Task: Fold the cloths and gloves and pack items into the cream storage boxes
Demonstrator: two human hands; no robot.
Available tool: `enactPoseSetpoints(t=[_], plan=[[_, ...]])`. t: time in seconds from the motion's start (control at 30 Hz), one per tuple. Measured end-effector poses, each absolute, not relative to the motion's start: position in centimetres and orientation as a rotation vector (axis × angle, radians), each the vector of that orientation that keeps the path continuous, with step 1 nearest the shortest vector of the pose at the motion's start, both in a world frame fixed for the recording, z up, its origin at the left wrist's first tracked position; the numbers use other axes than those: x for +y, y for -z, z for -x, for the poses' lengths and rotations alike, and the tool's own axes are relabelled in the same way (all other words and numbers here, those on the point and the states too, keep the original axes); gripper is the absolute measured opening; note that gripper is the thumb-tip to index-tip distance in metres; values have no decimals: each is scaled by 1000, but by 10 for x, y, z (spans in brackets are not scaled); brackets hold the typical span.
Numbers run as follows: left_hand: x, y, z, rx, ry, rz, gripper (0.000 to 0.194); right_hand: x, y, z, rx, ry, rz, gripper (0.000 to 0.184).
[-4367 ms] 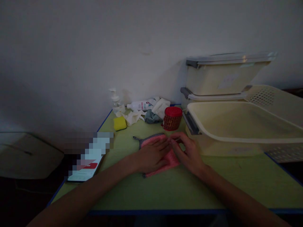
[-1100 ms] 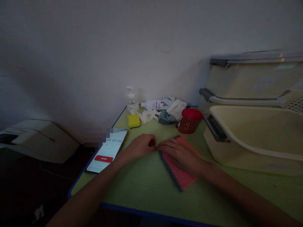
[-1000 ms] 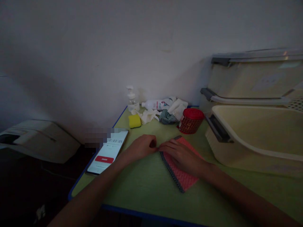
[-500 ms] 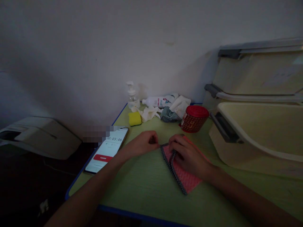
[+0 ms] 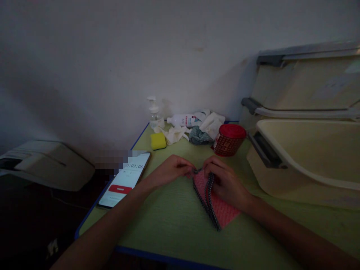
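Observation:
A pink cloth (image 5: 222,210) with a dark checked border lies folded on the green table (image 5: 174,228). My left hand (image 5: 171,171) pinches the cloth's near-left corner at the border, fingers closed. Over the cloth's upper part rests my right hand (image 5: 225,183), its fingers curled and gripping the dark edge, which it lifts a little off the pink surface.
A phone (image 5: 125,179) with a lit timer screen lies at the table's left edge. At the back stand a pump bottle (image 5: 154,114), a yellow sponge (image 5: 158,141), white rags (image 5: 176,134), a lying bottle (image 5: 185,120) and a red tin (image 5: 229,139). Cream plastic bins (image 5: 309,157) fill the right.
The cloth went from a wider spread to a narrow fold. My right hand went from flat on it to gripping its dark edge; my left hand now pinches the corner.

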State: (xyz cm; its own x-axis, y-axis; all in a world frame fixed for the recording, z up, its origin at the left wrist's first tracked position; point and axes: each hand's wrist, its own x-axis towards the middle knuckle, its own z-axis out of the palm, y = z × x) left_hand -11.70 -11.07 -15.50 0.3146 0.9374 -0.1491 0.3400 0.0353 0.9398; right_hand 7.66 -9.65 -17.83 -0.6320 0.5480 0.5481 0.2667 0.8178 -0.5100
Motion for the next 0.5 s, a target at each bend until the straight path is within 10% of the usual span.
enactPoseSetpoints(t=[0.5], plan=[[-114,176,97,1466,-782,-1713,6,-98,175,-77,-2234,-557,618,29]])
